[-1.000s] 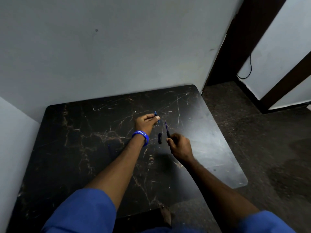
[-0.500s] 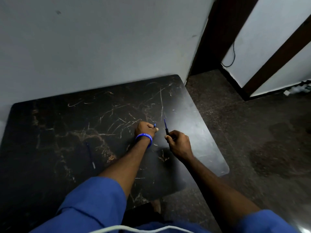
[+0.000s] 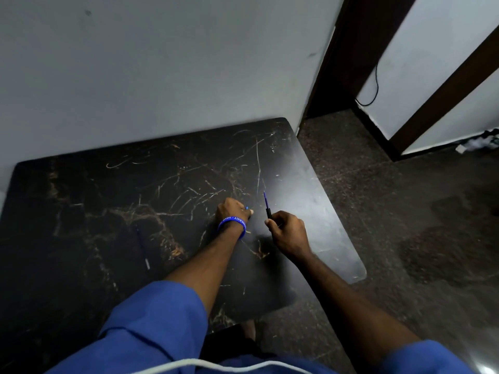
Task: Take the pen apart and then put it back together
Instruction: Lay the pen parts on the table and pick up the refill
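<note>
The pen is in pieces over a black marble-patterned table (image 3: pixel 310 184). My right hand (image 3: pixel 289 234) pinches a thin blue refill with a black grip section (image 3: pixel 267 206), pointing up and away from me. My left hand (image 3: pixel 232 210), with a blue wristband, is curled just left of it, low over the tabletop, with a small blue pen part (image 3: pixel 246 208) showing at its fingertips. A dark barrel-like piece with a pale end (image 3: pixel 143 247) lies on the table further left. The two hands are a short gap apart.
A grey wall (image 3: pixel 162 76) runs along the table's far edge. The table's right edge drops to a dark speckled floor (image 3: pixel 405 211). A dark door frame (image 3: pixel 351 49) and a hanging black cable (image 3: pixel 375 85) are at the back right.
My left hand has curled and dropped to the tabletop, over the spot where a small black piece lay; that piece no longer shows. My right hand keeps the refill upright. The view has shifted.
</note>
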